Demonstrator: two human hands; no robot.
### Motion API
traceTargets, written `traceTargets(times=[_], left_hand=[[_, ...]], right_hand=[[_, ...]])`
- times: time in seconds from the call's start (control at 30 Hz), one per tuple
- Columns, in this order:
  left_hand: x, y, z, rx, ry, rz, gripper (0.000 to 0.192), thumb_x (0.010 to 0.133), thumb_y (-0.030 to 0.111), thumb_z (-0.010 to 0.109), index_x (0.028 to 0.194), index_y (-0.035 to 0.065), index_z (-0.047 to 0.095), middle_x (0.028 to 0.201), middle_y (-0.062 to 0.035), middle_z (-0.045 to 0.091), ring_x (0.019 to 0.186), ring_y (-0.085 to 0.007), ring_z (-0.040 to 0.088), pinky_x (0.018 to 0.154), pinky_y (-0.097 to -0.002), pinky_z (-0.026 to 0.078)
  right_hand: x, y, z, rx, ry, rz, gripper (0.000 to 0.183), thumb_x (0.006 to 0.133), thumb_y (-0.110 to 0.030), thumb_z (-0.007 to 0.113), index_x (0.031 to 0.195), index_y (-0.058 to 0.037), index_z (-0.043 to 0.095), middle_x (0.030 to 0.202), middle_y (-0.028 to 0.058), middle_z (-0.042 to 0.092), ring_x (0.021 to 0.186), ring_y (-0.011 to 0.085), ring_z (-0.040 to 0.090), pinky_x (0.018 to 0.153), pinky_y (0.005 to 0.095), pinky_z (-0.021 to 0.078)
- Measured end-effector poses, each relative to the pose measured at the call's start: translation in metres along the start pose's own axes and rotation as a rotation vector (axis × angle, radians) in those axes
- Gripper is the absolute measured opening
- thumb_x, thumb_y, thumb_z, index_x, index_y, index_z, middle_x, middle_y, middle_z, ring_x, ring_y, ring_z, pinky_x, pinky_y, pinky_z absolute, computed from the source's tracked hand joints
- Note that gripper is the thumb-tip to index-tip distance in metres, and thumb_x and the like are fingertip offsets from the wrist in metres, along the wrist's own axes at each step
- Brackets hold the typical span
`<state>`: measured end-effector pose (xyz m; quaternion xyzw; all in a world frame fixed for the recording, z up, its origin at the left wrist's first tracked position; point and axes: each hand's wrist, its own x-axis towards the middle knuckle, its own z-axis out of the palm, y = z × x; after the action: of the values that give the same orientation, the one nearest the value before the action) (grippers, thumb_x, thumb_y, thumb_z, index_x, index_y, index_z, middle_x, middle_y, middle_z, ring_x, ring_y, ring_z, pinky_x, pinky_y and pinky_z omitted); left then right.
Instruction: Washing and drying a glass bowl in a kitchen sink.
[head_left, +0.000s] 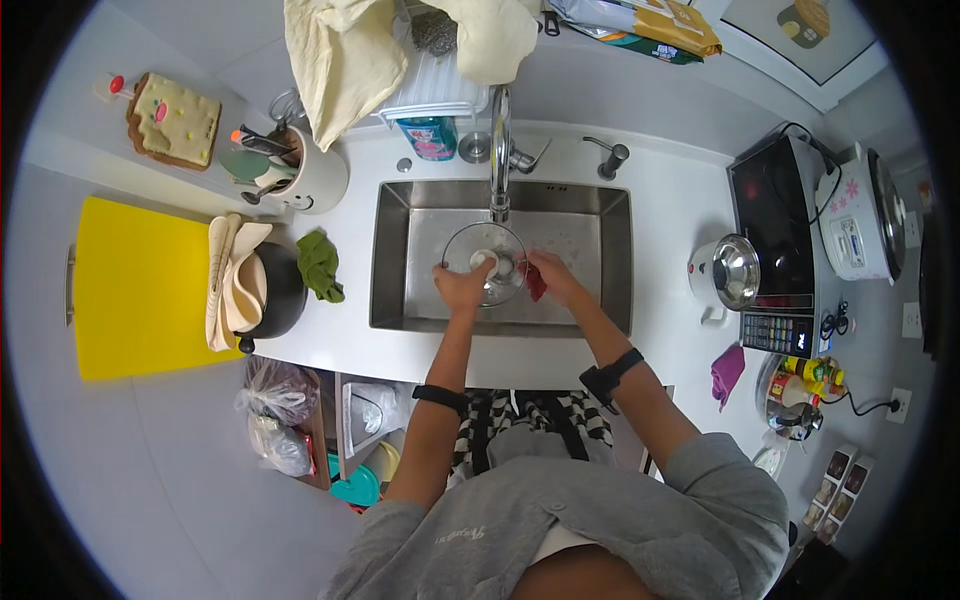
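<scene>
Over the steel sink (585, 300) I hold a round clear glass pot lid (466, 246) with a thin rim. My left hand (463, 286) grips it at the lower left, with the thumb reaching in to a pale round knob (484, 260) at the middle. At the lid's right edge is my right hand (553, 276), holding a dark red cloth (535, 286) that hangs below the fingers. The chrome faucet (500, 150) reaches over the sink, its spout just above the lid's far edge. Whether water runs, I cannot tell.
Left of the sink lie a green cloth (320, 264) and a black pot (283, 292). A utensil crock (321, 176), blue soap bottle (429, 138) and soap pump (613, 160) stand behind. On the right are a small white pot (705, 271), a microwave (776, 225) and a purple cloth (727, 373).
</scene>
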<state>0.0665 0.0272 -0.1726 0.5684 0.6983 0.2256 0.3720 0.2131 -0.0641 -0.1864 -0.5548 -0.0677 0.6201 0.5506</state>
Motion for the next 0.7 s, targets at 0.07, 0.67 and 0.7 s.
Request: traceTargets(times=[0.07, 0.67, 0.7], left_hand=[[-0.003, -0.001, -0.002, 0.022, 0.004, 0.018, 0.091, 0.044, 0.043, 0.081, 0.107, -0.0100, 0.042, 0.101, -0.0236, 0.053, 0.095, -0.0342, 0.053, 0.082, -0.0345, 0.042], [0.030, -0.024, -0.067, -0.373, -0.774, -0.380, 0.083, 0.056, 0.053, 0.068, 0.110, -0.0070, 0.048, 0.099, -0.0140, 0.050, 0.082, -0.0245, 0.054, 0.070, -0.0345, 0.045], [0.032, -0.027, -0.072, -0.462, -0.816, -0.402, 0.077, 0.059, 0.052, 0.067, 0.110, -0.0021, 0.047, 0.099, -0.0127, 0.047, 0.085, -0.0247, 0.052, 0.070, -0.0360, 0.046]], right_hand=[[-0.006, 0.005, 0.000, -0.122, -0.040, -0.148, 0.024, 0.089, -0.023, 0.045, 0.090, -0.0026, 0.057, 0.073, 0.0034, 0.056, 0.048, 0.0086, 0.049, 0.036, 0.0228, 0.0407], [-0.049, -0.016, 0.095, -0.418, 0.096, -0.408, 0.024, 0.086, -0.022, 0.048, 0.074, -0.0028, 0.056, 0.061, 0.0011, 0.053, 0.043, 0.0053, 0.045, 0.033, 0.0201, 0.0338], [-0.050, -0.016, 0.105, -0.421, 0.100, -0.409, 0.024, 0.086, -0.022, 0.048, 0.074, -0.0028, 0.056, 0.061, 0.0011, 0.053, 0.043, 0.0053, 0.045, 0.033, 0.0201, 0.0338]])
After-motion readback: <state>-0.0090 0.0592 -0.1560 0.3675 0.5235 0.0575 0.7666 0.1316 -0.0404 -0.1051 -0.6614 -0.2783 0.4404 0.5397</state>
